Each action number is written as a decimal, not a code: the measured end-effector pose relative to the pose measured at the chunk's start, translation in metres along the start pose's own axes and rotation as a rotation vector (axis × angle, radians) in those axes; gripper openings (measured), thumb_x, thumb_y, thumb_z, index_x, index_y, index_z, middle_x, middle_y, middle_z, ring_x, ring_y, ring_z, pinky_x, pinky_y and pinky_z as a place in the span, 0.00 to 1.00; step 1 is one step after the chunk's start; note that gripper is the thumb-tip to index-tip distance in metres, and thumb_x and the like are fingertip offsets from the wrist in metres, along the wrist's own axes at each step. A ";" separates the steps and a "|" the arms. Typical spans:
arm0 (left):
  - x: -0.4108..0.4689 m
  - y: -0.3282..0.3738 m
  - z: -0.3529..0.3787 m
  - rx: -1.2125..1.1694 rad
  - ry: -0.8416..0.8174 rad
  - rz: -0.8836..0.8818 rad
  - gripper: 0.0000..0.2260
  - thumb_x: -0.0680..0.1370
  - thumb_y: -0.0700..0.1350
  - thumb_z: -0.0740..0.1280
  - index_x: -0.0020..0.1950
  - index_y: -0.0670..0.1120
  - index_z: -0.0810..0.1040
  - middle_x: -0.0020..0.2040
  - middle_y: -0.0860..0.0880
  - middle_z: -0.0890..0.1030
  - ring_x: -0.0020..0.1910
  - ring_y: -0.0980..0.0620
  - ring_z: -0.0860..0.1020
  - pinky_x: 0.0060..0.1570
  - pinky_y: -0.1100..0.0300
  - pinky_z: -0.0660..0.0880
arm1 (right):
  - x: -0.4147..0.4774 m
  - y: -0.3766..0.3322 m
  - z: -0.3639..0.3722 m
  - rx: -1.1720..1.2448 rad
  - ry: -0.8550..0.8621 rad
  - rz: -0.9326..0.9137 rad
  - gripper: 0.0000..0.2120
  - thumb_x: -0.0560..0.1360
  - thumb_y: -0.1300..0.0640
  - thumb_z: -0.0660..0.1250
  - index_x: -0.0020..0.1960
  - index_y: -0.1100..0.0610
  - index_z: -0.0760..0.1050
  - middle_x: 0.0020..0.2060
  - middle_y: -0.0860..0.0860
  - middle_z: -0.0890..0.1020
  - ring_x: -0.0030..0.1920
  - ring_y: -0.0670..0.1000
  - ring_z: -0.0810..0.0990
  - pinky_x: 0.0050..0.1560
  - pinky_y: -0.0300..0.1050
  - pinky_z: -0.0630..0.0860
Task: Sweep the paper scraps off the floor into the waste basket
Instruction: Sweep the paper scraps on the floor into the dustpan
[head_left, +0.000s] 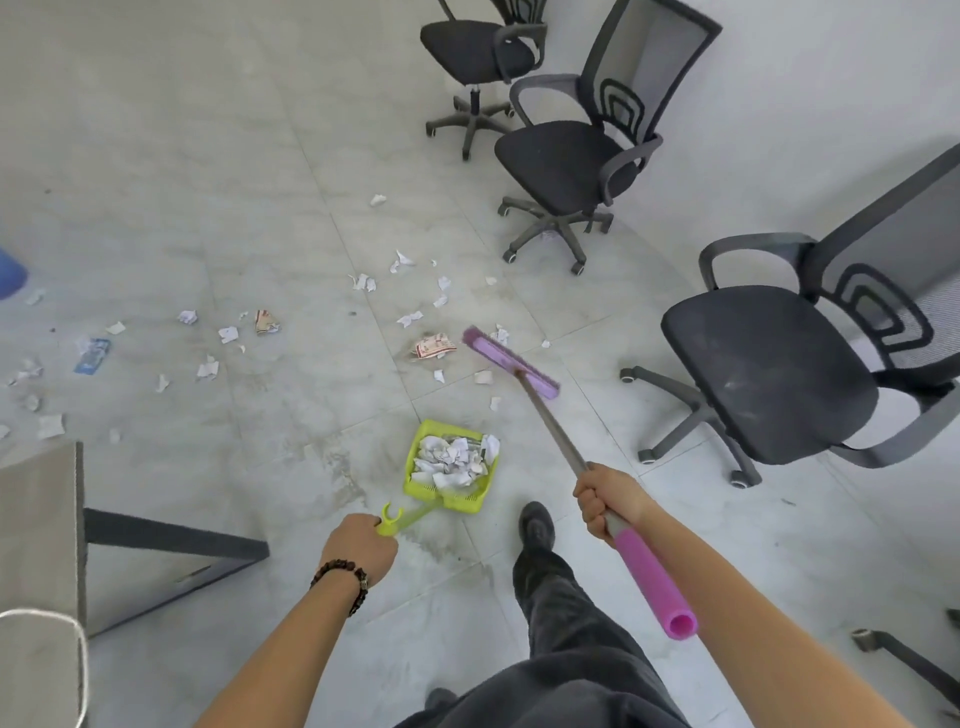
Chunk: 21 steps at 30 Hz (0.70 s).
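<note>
Over dusty tile (208, 156), left hand (361, 548) grips latticed plastic dustpan (462, 500), right hand (605, 499) grips metal-shafted broom (552, 423).

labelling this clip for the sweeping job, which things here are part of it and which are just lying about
Part of the job:
broom in the right hand
green dustpan in the left hand, partly filled
scattered paper scraps

Just there:
three office chairs
table
blue object at the left edge, too cropped to identify
</note>
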<state>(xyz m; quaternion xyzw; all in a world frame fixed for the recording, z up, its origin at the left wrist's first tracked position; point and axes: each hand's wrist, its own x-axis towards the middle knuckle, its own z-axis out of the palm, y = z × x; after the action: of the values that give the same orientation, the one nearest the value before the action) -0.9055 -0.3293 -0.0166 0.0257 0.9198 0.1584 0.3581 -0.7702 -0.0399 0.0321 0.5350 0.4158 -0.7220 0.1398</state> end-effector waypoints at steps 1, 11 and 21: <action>0.013 0.014 -0.004 0.005 -0.006 -0.005 0.12 0.70 0.38 0.62 0.30 0.47 0.62 0.28 0.49 0.65 0.28 0.48 0.63 0.28 0.61 0.57 | 0.018 -0.016 -0.002 -0.052 0.013 -0.022 0.10 0.74 0.69 0.57 0.40 0.55 0.65 0.22 0.48 0.66 0.19 0.44 0.61 0.19 0.32 0.59; 0.128 0.151 -0.029 0.067 -0.090 -0.102 0.10 0.72 0.38 0.62 0.32 0.46 0.67 0.28 0.50 0.69 0.27 0.50 0.67 0.28 0.62 0.62 | 0.179 -0.205 -0.026 -0.333 0.100 -0.141 0.03 0.78 0.60 0.62 0.47 0.59 0.68 0.23 0.54 0.70 0.21 0.50 0.66 0.22 0.37 0.66; 0.190 0.198 -0.040 0.086 -0.104 -0.234 0.06 0.71 0.38 0.62 0.34 0.44 0.69 0.30 0.49 0.72 0.28 0.51 0.70 0.26 0.63 0.63 | 0.261 -0.220 -0.023 -0.435 0.041 0.118 0.04 0.82 0.62 0.52 0.54 0.57 0.65 0.31 0.55 0.68 0.25 0.50 0.66 0.24 0.40 0.70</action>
<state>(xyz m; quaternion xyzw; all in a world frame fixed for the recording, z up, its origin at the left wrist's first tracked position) -1.0868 -0.1219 -0.0513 -0.0582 0.9026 0.0744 0.4200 -0.9987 0.1761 -0.1029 0.5305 0.5323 -0.5949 0.2852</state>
